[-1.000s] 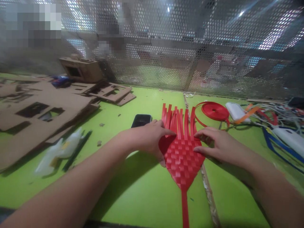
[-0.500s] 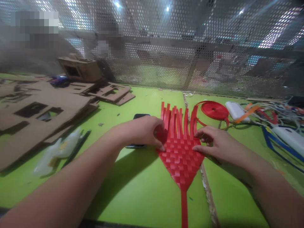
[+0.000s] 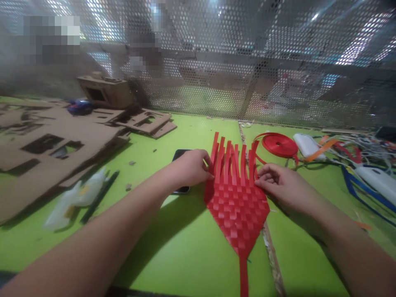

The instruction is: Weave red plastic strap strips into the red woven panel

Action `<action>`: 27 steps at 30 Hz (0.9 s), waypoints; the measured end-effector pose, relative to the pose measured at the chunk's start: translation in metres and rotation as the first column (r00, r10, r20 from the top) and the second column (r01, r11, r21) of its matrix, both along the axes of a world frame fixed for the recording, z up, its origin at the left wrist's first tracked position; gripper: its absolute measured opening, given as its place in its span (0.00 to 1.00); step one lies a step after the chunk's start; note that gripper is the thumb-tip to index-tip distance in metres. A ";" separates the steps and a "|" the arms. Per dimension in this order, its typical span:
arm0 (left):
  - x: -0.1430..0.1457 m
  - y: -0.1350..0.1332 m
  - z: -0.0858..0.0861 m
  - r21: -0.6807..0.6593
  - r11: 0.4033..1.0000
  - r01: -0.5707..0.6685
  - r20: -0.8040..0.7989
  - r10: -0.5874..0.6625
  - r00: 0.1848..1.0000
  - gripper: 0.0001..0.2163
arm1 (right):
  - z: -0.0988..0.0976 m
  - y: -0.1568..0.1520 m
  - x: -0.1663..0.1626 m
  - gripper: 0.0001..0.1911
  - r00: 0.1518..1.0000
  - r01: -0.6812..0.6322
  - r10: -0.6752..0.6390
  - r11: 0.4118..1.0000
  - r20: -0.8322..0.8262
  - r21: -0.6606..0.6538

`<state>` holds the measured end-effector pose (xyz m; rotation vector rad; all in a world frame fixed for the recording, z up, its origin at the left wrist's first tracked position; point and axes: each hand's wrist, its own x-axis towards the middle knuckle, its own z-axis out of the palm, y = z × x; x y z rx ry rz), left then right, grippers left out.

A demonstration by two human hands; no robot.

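Note:
A red woven ribbon piece (image 3: pixel 236 206) lies flat on the green table (image 3: pixel 185 247), fan-shaped, with loose strips pointing away from me and a thin tail toward me. My left hand (image 3: pixel 190 167) curls its fingers at the left edge of the loose strips, pinching a strip. My right hand (image 3: pixel 278 185) is at the right edge, fingertips pinched on the outermost strip. Under my left hand a black phone (image 3: pixel 182 156) partly shows.
A red ribbon roll (image 3: pixel 280 144) lies beyond the weave, with a white device (image 3: pixel 307 145) and tangled orange, red and blue strips at the right. Cut cardboard sheets (image 3: pixel 55 144) and a cardboard box (image 3: pixel 105 90) fill the left. A perforated metal screen (image 3: pixel 216 62) backs the table.
My left hand slid from the woven part up to the left loose strips. My right hand closed in on the right strip. The weave shifted slightly.

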<state>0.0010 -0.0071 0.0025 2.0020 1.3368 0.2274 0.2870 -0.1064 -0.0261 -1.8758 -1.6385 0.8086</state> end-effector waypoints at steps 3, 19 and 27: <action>-0.002 0.006 0.000 -0.048 0.999 0.002 0.046 0.000 0.999 0.18 | 0.002 -0.001 0.007 0.16 0.999 0.039 -0.040 0.998 -0.027 -0.043; -0.003 0.017 -0.007 -0.130 0.988 -0.085 0.376 0.129 0.917 0.17 | 0.012 0.000 0.005 0.18 0.822 0.050 -0.140 0.983 -0.551 -0.175; -0.002 0.019 -0.006 -0.173 0.976 -0.129 0.418 0.192 0.888 0.14 | 0.010 -0.002 0.005 0.20 0.755 -0.006 -0.152 0.971 -0.638 -0.238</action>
